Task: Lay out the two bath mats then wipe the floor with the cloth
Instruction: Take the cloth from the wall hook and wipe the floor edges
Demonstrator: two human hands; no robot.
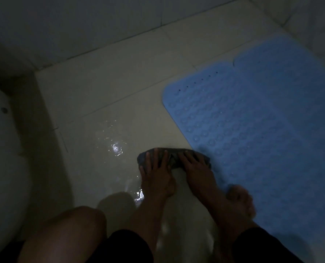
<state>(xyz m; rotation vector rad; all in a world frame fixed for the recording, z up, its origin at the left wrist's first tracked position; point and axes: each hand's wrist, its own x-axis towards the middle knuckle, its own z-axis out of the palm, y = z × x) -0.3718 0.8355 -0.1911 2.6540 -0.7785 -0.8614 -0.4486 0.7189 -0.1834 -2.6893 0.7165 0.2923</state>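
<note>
Bath mat (262,114): light blue, covered in regular rows of raised circular bumps, with a short line of small dark holes near one edge; cloth (174,157): dark grey, any print unreadable in the dim light; floor (120,88): pale cream tiles with thin dark grout lines, wet patch showing bright white glints; wall (82,25): grey-white tiles; toilet (0,149): white, with one small grey round cap; shorts (129,247): black, plain
</note>
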